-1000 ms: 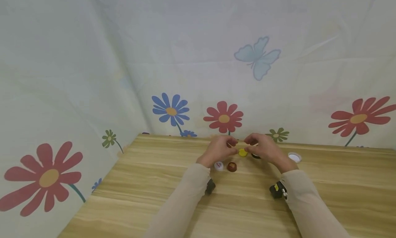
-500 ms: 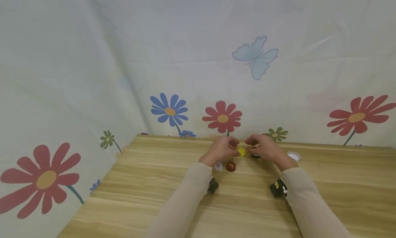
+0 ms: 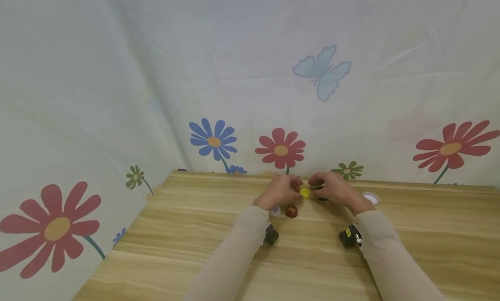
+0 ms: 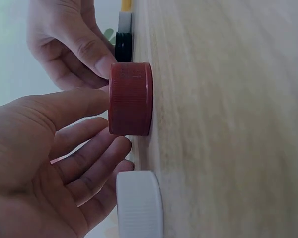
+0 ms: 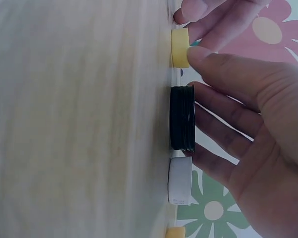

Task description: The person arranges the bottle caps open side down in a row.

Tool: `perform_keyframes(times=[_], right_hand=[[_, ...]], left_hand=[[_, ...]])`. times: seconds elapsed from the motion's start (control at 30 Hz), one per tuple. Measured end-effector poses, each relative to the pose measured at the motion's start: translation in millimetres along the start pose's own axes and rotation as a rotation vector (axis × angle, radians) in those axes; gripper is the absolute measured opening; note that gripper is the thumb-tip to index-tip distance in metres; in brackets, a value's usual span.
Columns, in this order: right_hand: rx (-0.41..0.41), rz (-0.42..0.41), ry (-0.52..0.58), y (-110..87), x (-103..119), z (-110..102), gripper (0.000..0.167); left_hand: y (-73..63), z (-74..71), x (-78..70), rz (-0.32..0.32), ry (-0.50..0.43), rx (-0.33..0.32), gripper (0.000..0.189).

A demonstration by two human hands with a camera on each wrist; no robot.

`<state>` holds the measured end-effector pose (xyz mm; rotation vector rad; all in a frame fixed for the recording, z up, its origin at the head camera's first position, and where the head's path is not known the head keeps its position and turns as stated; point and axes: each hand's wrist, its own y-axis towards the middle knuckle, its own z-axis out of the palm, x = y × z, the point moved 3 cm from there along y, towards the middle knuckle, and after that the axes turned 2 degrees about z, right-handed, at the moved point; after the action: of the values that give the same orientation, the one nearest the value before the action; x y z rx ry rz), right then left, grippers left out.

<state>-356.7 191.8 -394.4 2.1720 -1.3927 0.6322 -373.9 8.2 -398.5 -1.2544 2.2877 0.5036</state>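
Observation:
Between my two hands, near the table's back edge, lies a small yellow bottle cap [image 3: 305, 193]. My right hand [image 3: 335, 188] brings its thumb tip against the yellow cap's side, its other fingers loosely bent beyond a black cap [image 5: 182, 119]. From the opposite side, my left hand [image 3: 276, 191] has thumb and fingertips close around the yellow cap, fingers relaxed. A dark red cap [image 3: 291, 211] stands nearer me and hides the yellow one in the left wrist view. Beside the red cap is a white cap [image 4: 139, 206] with red print on top, partly covered by my left hand in the head view.
A round white lid [image 3: 371, 199] lies right of my right wrist. The right wrist view shows another white piece [image 5: 180, 181] past the black cap, then a yellow edge [image 5: 176, 232]. Behind the wooden table [image 3: 187, 231] hangs a flowered cloth [image 3: 234, 75].
My left hand has shifted slightly right, toward the yellow cap, covering more of the printed white cap. My right thumb has come in to the yellow cap's side.

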Motion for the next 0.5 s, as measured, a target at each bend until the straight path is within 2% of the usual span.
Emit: perform_keyframes(times=[0.5], right_hand=[[0.007,-0.031,-0.024,4.6,3.7,6.7,0.026]], left_hand=[[-1.0,1.2,-0.3,0.034,0.022,-0.016,0.029]])
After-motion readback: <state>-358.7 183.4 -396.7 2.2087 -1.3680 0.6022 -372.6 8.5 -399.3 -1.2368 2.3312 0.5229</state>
